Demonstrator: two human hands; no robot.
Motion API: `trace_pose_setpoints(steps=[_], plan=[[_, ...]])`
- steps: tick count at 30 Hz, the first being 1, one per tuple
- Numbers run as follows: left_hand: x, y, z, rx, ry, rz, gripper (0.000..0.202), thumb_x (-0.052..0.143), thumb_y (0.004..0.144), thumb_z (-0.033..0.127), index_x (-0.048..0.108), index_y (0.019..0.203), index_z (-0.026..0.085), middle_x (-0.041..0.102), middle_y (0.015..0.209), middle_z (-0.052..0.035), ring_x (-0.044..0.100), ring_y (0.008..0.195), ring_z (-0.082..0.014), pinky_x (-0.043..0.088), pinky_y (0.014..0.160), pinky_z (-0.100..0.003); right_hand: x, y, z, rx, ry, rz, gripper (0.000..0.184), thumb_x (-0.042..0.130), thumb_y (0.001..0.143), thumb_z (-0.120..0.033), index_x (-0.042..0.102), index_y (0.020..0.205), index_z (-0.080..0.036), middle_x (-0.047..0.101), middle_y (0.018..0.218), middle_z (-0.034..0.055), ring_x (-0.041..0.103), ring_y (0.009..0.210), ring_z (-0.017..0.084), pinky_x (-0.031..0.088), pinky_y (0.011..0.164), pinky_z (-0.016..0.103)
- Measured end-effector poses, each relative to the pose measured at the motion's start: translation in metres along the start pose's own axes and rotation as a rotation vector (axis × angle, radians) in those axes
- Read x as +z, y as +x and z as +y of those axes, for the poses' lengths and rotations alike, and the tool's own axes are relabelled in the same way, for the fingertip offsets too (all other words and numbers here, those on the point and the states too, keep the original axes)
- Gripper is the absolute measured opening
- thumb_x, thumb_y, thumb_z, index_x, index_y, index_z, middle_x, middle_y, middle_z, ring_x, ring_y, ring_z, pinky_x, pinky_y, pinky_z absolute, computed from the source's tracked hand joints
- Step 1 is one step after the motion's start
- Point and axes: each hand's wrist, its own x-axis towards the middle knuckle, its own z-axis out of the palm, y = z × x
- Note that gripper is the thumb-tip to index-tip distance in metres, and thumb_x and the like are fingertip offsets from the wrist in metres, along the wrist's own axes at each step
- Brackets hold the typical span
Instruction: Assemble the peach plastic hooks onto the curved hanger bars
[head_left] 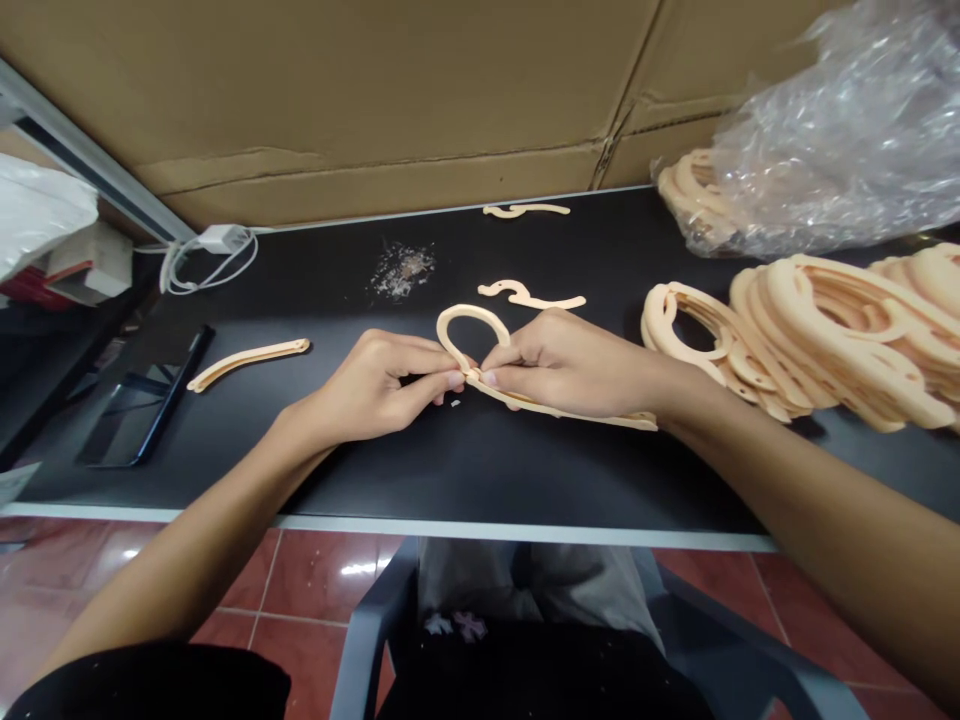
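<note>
Above the black table (360, 470), both my hands hold a cream plastic hanger piece (471, 312) with a round hook and a long arm. My left hand (382, 388) pinches it at the joint below the hook. Close beside it, my right hand (562, 365) grips the same joint, thumb and fingers closed, with the arm passing under the palm to the right. Just behind my right hand lies a loose hook part (534, 296), and a similar hook part (525, 210) is farther back. A separate curved arm (249, 364) rests left of my left hand.
Stacked hanger pieces (817, 330) cover the right side, with a clear plastic bag (847, 140) of more behind. Small shavings (403, 270) are scattered at the back. A phone (146, 400) and a white cable with charger (214, 250) lie left. Cardboard (360, 90) walls the back.
</note>
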Motion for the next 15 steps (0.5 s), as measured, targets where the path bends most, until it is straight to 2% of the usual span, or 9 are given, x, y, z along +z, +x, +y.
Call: trace_pose_setpoints(steps=[4, 7, 12, 14, 15], plan=[[0.007, 0.001, -0.003, -0.056, -0.089, 0.12, 0.016, 0.074, 0.091, 0.03, 0.083, 0.084, 0.019, 0.078, 0.073, -0.0042, 0.069, 0.06, -0.0143, 0.052, 0.059, -0.022, 0.003, 0.002, 0.002, 0.054, 0.067, 0.047, 0.029, 0.051, 0.09, -0.018, 0.06, 0.063, -0.015, 0.044, 0.054, -0.0058, 0.039, 0.053, 0.007, 0.028, 0.056, 0.025], [0.007, 0.001, -0.007, -0.157, -0.217, 0.251, 0.017, 0.08, 0.085, 0.034, 0.084, 0.085, 0.018, 0.078, 0.073, -0.0055, 0.067, 0.058, -0.0144, 0.053, 0.057, -0.024, 0.004, 0.004, 0.002, 0.041, 0.127, 0.155, 0.028, 0.054, 0.091, -0.025, 0.064, 0.067, -0.015, 0.045, 0.056, -0.0054, 0.039, 0.055, 0.008, 0.029, 0.055, 0.025], [-0.009, 0.006, -0.017, -0.271, -0.502, 0.577, 0.018, 0.087, 0.077, 0.036, 0.083, 0.081, 0.019, 0.072, 0.068, -0.003, 0.06, 0.055, -0.0112, 0.054, 0.058, -0.026, 0.002, 0.005, -0.002, 0.038, 0.317, 0.346, 0.025, 0.066, 0.087, -0.038, 0.073, 0.084, -0.014, 0.062, 0.066, -0.0012, 0.049, 0.055, 0.009, 0.035, 0.053, 0.025], [-0.015, 0.009, -0.02, -0.278, -0.63, 0.67, 0.017, 0.087, 0.076, 0.035, 0.081, 0.079, 0.019, 0.069, 0.068, -0.0017, 0.056, 0.055, -0.0084, 0.052, 0.058, -0.024, 0.002, 0.004, -0.003, 0.04, 0.308, 0.398, 0.025, 0.071, 0.084, -0.038, 0.072, 0.079, -0.014, 0.061, 0.063, -0.0012, 0.05, 0.051, 0.009, 0.036, 0.051, 0.025], [-0.017, 0.01, -0.021, -0.283, -0.694, 0.679, 0.017, 0.087, 0.076, 0.035, 0.08, 0.078, 0.019, 0.066, 0.067, -0.0011, 0.054, 0.055, -0.0074, 0.051, 0.058, -0.023, 0.002, 0.005, -0.003, 0.032, 0.294, 0.42, 0.024, 0.072, 0.084, -0.036, 0.07, 0.076, -0.014, 0.06, 0.061, -0.0017, 0.05, 0.05, 0.009, 0.036, 0.051, 0.025]])
